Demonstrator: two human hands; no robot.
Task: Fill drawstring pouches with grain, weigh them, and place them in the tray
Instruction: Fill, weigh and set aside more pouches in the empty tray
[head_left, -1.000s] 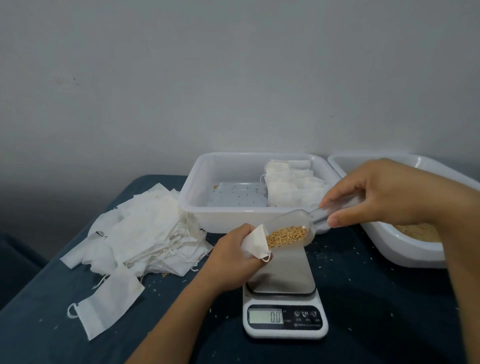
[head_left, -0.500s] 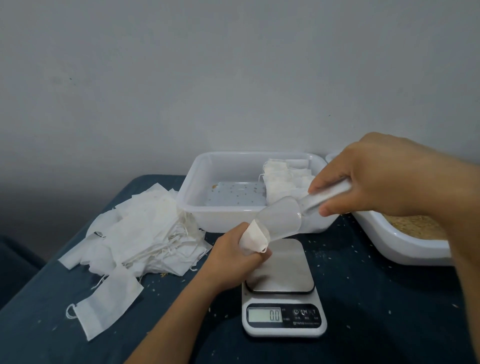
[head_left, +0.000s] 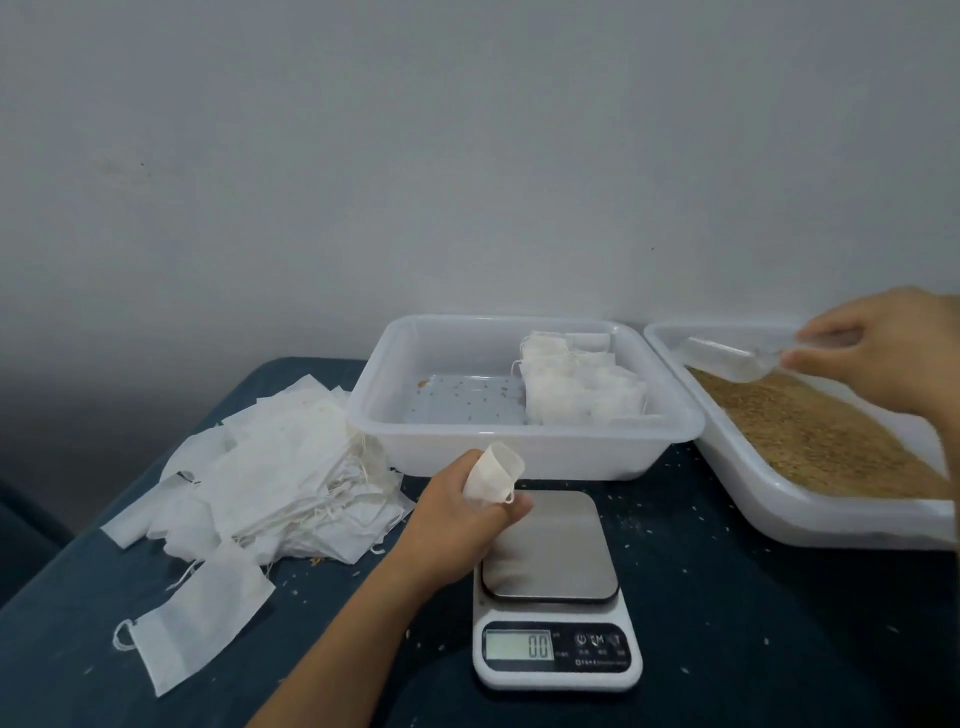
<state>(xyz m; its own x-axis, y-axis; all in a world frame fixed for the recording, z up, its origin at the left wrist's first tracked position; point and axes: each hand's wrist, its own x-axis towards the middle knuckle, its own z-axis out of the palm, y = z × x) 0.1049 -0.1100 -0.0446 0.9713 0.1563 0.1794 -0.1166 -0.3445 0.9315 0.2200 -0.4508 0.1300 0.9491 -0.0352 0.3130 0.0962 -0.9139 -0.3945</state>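
Your right hand (head_left: 883, 348) has swung away from the pouch (head_left: 492, 472) and now sits over the grain tray (head_left: 769, 493), well to the right of the scale (head_left: 553, 592), with the clear scoop (head_left: 727, 357) pinched by its handle between thumb and fingers; the scoop's bowl hangs just above the grain (head_left: 810, 436), and you cannot tell whether anything is in it. Your left hand (head_left: 462, 519) is wrapped around the pouch, fingers curled on its lower part, holding it mouth-up just over the far left corner of the scale's steel plate, apart from the plate. The scale's display shows zero. Behind the scale stands the white tray (head_left: 395, 415), with filled pouches (head_left: 576, 389) stacked in its right half and a few loose grains on its bare left floor. Left of the scale lies a heap of empty pouches (head_left: 270, 467), one single empty pouch (head_left: 200, 629) nearer you, apart from the heap. Stray grains dot the dark cloth around the scale
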